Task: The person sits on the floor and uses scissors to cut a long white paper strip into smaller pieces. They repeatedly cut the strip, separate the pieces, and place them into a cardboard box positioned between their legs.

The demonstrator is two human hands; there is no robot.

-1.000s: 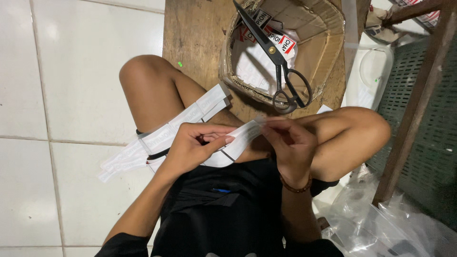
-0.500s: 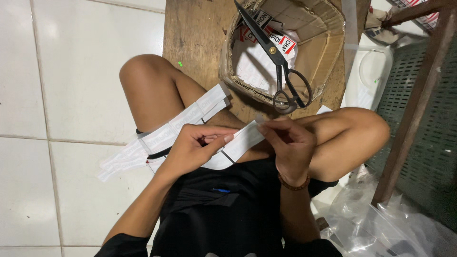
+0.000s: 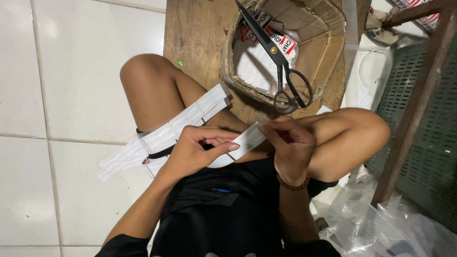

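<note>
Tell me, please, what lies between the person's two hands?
A white label strip spans the gap in the head view, held by the left hand and the right hand above the black shorts.

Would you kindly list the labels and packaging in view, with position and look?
Label strip: white, narrow, held between both hands.
Label band: white, long, draped over the thigh.
Cardboard box: brown, open, on wood.
Red-and-white labels: inside the box, under black scissors.

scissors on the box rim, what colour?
All black, blades and handles, with a small brass-coloured pivot screw: scissors. Head view, the only one.
</note>
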